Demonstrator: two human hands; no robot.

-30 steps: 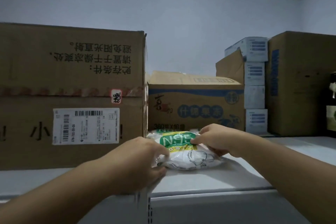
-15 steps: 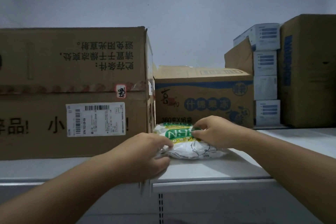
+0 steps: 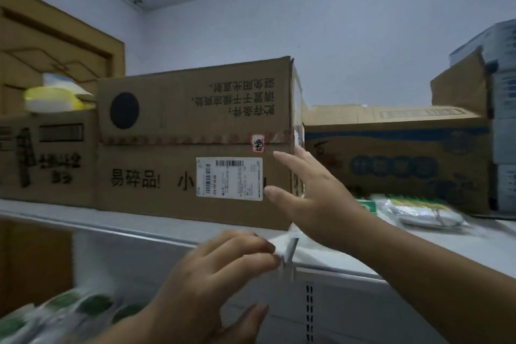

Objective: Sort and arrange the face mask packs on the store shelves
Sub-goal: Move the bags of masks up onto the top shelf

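Packs of face masks point(image 3: 413, 211) lie on the top shelf point(image 3: 335, 254) at the right, in front of a blue-printed carton point(image 3: 396, 159), so that placement looks done. More packs point(image 3: 69, 313), blurred, sit low at the near left and probably remain to be sorted. The right hand point(image 3: 312, 195) is spread with straight fingers, holding nothing, near the corner of a large brown carton point(image 3: 195, 148); the left hand point(image 3: 217, 274) hangs loosely curled and empty by the shelf's front edge.
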